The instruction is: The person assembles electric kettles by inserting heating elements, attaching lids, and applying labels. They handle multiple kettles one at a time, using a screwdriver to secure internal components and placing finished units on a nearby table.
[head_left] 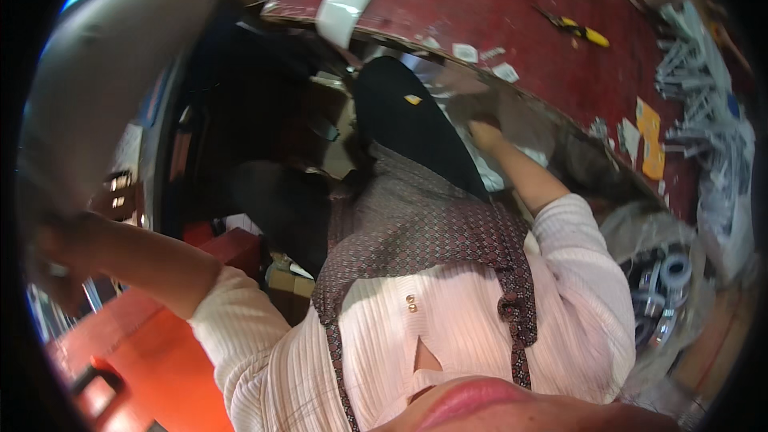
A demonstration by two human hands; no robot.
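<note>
Reaching out well to the left of the red table [488,0], the left hand [62,260] meets the low end of a big, pale grey bundle [112,88]. The bundle is too blurry to name better, and I cannot tell if the fingers are closed on it. Also left of the table is a bright orange panel [152,360]. A shiny white strip [352,0] hangs over the table's left edge. A black trouser leg [408,112], with a small scrap on it, is beside the table's near edge. Small white labels [466,53] lie along that edge. Just below it, the right hand [486,136] is at some clear plastic sheeting [468,88]; its fingers are dark, so I cannot tell if they grip. Yellow-and-black nippers [588,32] and an orange card [650,140] lie on the table. Past its near right corner, clear plastic rings [675,270] sit in a bag. Grey plastic parts [692,72] are heaped at its right side.
</note>
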